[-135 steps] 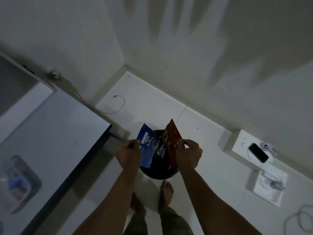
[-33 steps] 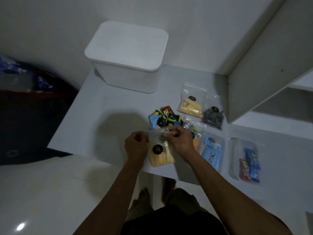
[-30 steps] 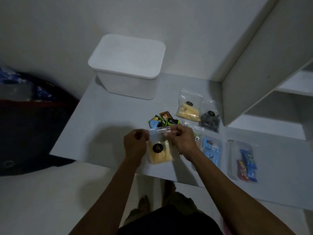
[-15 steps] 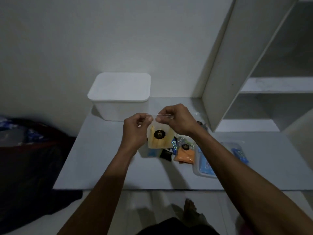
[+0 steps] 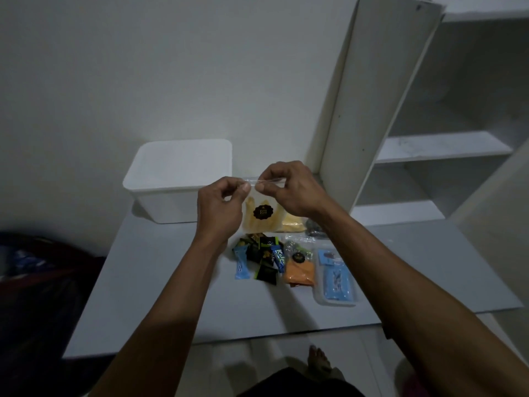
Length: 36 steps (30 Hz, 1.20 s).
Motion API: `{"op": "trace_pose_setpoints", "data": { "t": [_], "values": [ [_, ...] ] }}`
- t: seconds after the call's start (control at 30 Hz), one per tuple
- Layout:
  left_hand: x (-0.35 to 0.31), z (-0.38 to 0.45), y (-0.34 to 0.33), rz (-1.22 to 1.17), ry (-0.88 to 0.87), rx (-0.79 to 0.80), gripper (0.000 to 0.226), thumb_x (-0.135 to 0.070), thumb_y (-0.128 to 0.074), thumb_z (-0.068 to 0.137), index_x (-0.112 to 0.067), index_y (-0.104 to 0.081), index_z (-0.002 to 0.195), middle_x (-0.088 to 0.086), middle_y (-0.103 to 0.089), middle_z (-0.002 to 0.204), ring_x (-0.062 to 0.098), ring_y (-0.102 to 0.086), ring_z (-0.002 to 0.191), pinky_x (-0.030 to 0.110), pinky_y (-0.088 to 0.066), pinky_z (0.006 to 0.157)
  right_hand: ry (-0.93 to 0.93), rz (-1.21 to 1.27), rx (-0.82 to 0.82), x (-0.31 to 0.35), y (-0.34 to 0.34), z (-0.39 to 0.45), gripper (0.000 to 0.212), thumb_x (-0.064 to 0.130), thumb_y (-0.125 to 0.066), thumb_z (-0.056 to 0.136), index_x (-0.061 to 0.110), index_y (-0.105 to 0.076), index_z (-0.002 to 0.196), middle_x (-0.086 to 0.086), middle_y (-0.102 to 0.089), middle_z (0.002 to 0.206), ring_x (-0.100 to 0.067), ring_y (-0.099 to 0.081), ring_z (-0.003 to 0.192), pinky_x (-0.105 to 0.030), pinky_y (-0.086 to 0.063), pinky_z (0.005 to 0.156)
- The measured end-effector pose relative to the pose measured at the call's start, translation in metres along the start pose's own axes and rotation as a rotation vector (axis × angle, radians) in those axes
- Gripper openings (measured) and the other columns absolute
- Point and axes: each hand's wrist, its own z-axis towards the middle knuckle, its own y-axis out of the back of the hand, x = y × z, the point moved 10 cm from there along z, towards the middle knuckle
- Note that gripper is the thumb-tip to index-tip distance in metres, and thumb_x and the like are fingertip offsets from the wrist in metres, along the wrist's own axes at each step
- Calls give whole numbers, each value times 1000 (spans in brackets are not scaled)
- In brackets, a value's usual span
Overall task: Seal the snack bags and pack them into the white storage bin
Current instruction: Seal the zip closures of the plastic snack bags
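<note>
1. A bare foot (image 5: 317, 359) stands on the floor just below the near edge of the tabletop (image 5: 160, 296).
2. On the tabletop, nearer than the white storage bin (image 5: 180, 179), lies a loose pile of small snack packets (image 5: 262, 259), with an orange snack bag (image 5: 299, 269) and a blue snack bag (image 5: 336, 279) to its right.
3. Above that pile, both hands hold a clear snack bag (image 5: 262, 213) of yellow pieces up off the tabletop, just right of the bin.
4. The left hand (image 5: 220, 210) has its grip pinched on the bag's top strip; the right hand (image 5: 289, 190) pinches the same strip beside it.
5. The bin sits at the tabletop's far left with its lid on.
</note>
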Motion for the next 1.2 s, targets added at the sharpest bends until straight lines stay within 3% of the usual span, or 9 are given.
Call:
{"op": "trace_pose_setpoints", "data": {
  "t": [0.2, 0.33, 0.4, 0.5, 0.63, 0.7, 0.87, 1.03, 1.2],
  "values": [
    [-1, 4, 2, -19, -23, 63, 6, -21, -69, 89, -21, -72, 84, -5, -73, 85, 7, -66, 86, 28, -54, 83, -27, 43, 62, 3, -4, 5, 9, 28, -71, 90, 19, -74, 90, 15, -68, 83, 8, -61, 75, -9, -45, 59],
    [-4, 9, 12, -23, -29, 6, 9, -17, -68, 90, -19, -70, 81, -7, -70, 82, 4, -62, 80, 28, -52, 79, -45, 79, 51, 3, -4, 10, 11, 28, -75, 86, 18, -75, 89, 9, -73, 85, -4, -67, 84, -30, -56, 78],
    [-2, 10, 16, -19, -22, -11, 11, -16, -67, 90, -20, -69, 80, -8, -68, 80, 4, -61, 78, 29, -52, 78, -68, 83, 31, -1, -4, 11, 10, 28, -75, 86, 18, -74, 86, 9, -72, 85, -8, -67, 84, -32, -56, 75],
    [1, 9, 12, -10, -12, 28, 6, -21, -68, 90, -20, -70, 84, -8, -69, 82, 5, -62, 80, 27, -52, 78, -63, 71, -2, -2, -3, 8, 9, 27, -75, 86, 19, -73, 84, 13, -67, 85, -4, -61, 76, -24, -47, 61],
    [1, 8, 10, -19, -13, 47, 6, -20, -69, 89, -20, -70, 84, -8, -68, 81, 5, -60, 80, 26, -51, 77, -109, 111, 12, -3, -6, 5, 9, 29, -77, 84, 20, -74, 85, 11, -71, 87, 3, -63, 78, -12, -45, 54],
    [3, 10, 13, -36, -3, 19, 9, -17, -68, 89, -21, -69, 81, -6, -67, 80, 6, -59, 79, 28, -50, 78, -168, 193, 36, -9, -9, 2, 13, 26, -77, 84, 15, -75, 90, 7, -72, 86, 8, -61, 68, -7, -42, 49],
    [11, 10, 10, -66, 35, 5, 11, -16, -68, 89, -23, -69, 81, -2, -67, 81, 11, -59, 80, 33, -50, 80, -244, 224, -17, -20, -7, -5, 12, 25, -77, 84, 14, -75, 88, 7, -72, 86, 7, -61, 70, -16, -46, 61],
    [12, 13, 13, -90, 48, -10, 8, -16, -68, 89, -21, -70, 83, -2, -67, 82, 9, -60, 79, 31, -51, 80, -242, 397, -69, -21, -5, -7, 8, 21, -81, 79, 16, -75, 82, 6, -74, 82, 5, -64, 73, -9, -49, 63],
    [15, 12, 10, -101, 66, -5, 7, -16, -69, 89, -21, -70, 85, -2, -67, 81, 8, -59, 77, 24, -49, 75, -285, 377, -105, -23, -4, -8, 10, 22, -78, 83, 21, -71, 76, 15, -66, 71, 12, -57, 57, -21, -43, 62]
  ]
}}
